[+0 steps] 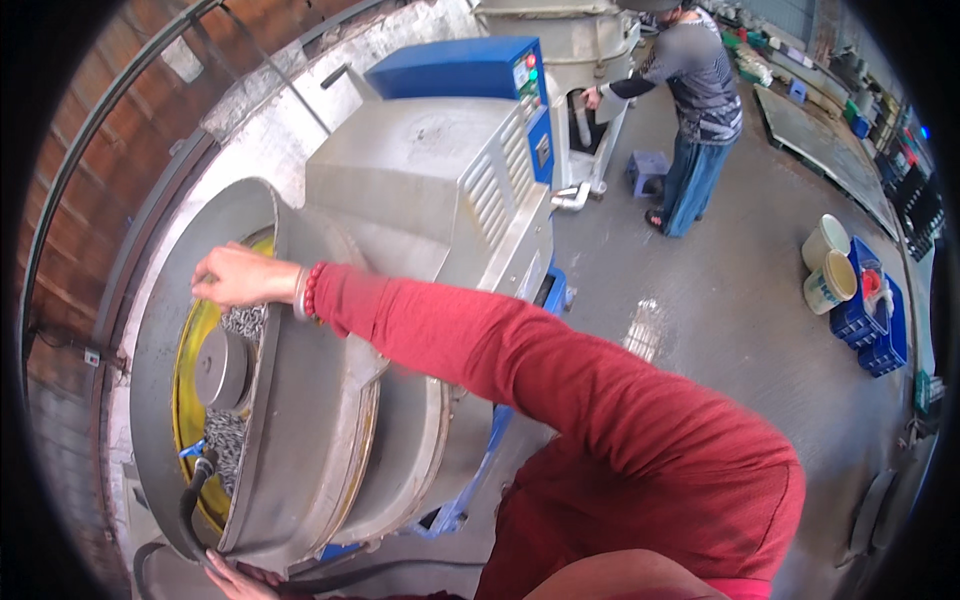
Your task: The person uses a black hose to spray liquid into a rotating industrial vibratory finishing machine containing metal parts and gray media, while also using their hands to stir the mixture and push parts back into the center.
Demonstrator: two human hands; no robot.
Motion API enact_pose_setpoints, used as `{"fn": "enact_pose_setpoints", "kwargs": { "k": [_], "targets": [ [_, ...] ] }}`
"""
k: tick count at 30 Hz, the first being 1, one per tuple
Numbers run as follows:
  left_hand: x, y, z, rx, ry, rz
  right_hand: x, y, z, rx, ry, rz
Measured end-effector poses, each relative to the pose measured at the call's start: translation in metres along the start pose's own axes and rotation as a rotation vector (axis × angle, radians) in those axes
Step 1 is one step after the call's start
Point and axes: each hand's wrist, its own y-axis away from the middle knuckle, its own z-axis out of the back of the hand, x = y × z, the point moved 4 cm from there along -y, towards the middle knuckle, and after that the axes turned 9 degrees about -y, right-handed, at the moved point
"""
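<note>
My right hand (243, 276), with a red bead bracelet and a bangle at the wrist, hovers over the round metal tub (160, 300) of a machine. Its fingers are curled and pinched; whether something small is between them cannot be made out. Inside the yellow-lined tub lie many small grey pieces (228, 440) around a metal hub (222, 368). At the lower edge, my left hand (235, 580) is closed on a black hose (187, 515), partly hidden by the picture's edge. The hose's end, with a blue tip, points into the tub.
Behind the tub are a metal housing (410, 150) and a blue control box (450, 70). A person (700, 90) works at another machine, near a small purple stool (648, 173). Blue crates (858, 310) and buckets (830, 280) stand on the right.
</note>
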Motion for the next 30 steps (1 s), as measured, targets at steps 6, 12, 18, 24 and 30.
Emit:
{"fn": "enact_pose_setpoints", "kwargs": {
  "k": [6,12,18,24,30],
  "targets": [
    [-0.01,0.011,0.003,-0.033,0.016,0.002,-0.003,-0.004,-0.005,0.01,0.015,0.048],
    [-0.011,0.008,-0.004,0.043,0.023,-0.011,-0.008,-0.005,-0.001,0.042,0.059,0.026],
    [-0.009,0.012,0.016,-0.006,-0.014,-0.002,-0.011,-0.015,-0.022,0.155,0.125,0.022],
    [-0.007,0.011,0.01,0.052,0.028,0.039,0.011,-0.003,0.0,0.21,0.094,-0.04],
    [-0.02,0.012,-0.002,0.166,0.008,0.013,0.009,0.002,0.018,0.191,0.071,-0.058]
  ]
}}
